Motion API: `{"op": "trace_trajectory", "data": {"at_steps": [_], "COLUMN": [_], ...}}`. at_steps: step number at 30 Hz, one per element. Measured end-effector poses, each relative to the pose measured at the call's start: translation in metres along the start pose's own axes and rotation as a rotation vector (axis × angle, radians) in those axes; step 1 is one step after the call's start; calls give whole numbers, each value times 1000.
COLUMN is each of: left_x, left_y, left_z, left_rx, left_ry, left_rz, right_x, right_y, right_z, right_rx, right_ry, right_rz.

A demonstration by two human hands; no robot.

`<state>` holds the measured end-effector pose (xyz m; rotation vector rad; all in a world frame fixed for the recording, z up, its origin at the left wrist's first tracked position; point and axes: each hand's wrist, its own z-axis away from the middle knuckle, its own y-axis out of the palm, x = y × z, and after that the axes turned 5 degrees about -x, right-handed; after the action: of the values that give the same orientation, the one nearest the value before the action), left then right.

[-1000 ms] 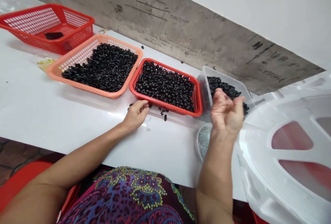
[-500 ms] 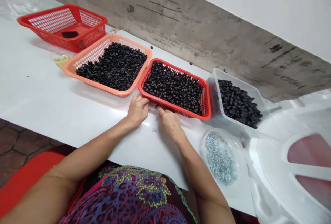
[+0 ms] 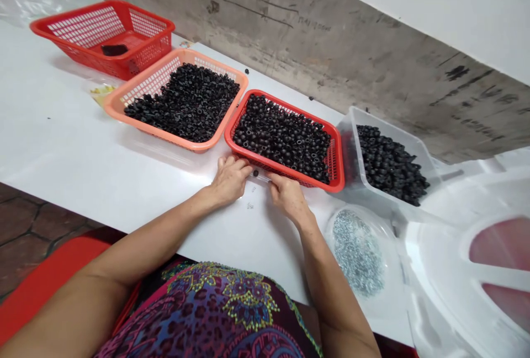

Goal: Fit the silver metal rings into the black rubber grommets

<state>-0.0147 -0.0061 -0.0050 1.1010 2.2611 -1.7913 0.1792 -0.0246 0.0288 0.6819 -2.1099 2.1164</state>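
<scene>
Both hands (image 3: 259,190) sit palm down at the near rim of the red mesh basket (image 3: 340,154), which holds a heaped layer of black holed beads (image 3: 281,137). All places below are taken from this basket.

Left hand (image 3: 229,181): half curled, fingers loosely together, at the basket's near left corner. Its fingertips (image 3: 245,166) lie at the rim, touching it or just beside it; cannot tell which. No held item visible.

Right hand (image 3: 287,198): fingers bent downward and close together, fingertips (image 3: 273,179) at the near rim. Cannot tell whether they pinch anything.

Between the hands, just off the rim: one loose black bead (image 3: 255,172) on the white table (image 3: 103,154). Small pale specks (image 3: 250,206) lie nearer the person.

Left, just beside: a salmon-orange mesh basket (image 3: 144,75) heaped with black ring-shaped pieces (image 3: 182,104). Farther left: a second red mesh basket (image 3: 99,16) with a small dark clump (image 3: 114,50) inside.

Right, just beside: a clear plastic tub (image 3: 351,148) holding black beads (image 3: 391,165).

Near right: a round clear dish (image 3: 329,225) of small silvery parts (image 3: 358,253).
</scene>
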Motion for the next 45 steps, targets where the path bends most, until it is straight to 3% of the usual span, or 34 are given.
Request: {"op": "trace_trajectory", "data": {"at_steps": [4,9,16,24,30,33,37,41,45], "left_x": [-2,-2,2,0,-4,-8,-16,-21,-25], "left_y": [5,9,10,17,12,5,-3,-10,-9], "left_z": [-1,-4,-4,-2,0,0,-1,-1,1], "left_rx": [73,112,60,6,-25,-107,-167,-9,181], "left_ry": [109,117,121,156,106,48,-186,-585,-726], "left_rz": [-37,-85,-50,-83,-43,154,752,1345,1652], "right_x": [3,15,20,30,28,25,16,9,9], "right_y": [7,14,13,25,31,28,11,-5,0], "right_z": [0,-9,-4,1,5,6,9,16,24], "right_rx": [16,87,142,93,98,103,-12,-152,-285], "right_ry": [42,68,55,46,23,5,47,148,241], "right_rz": [70,193,174,114,146,56,-222,-567,-890]}}
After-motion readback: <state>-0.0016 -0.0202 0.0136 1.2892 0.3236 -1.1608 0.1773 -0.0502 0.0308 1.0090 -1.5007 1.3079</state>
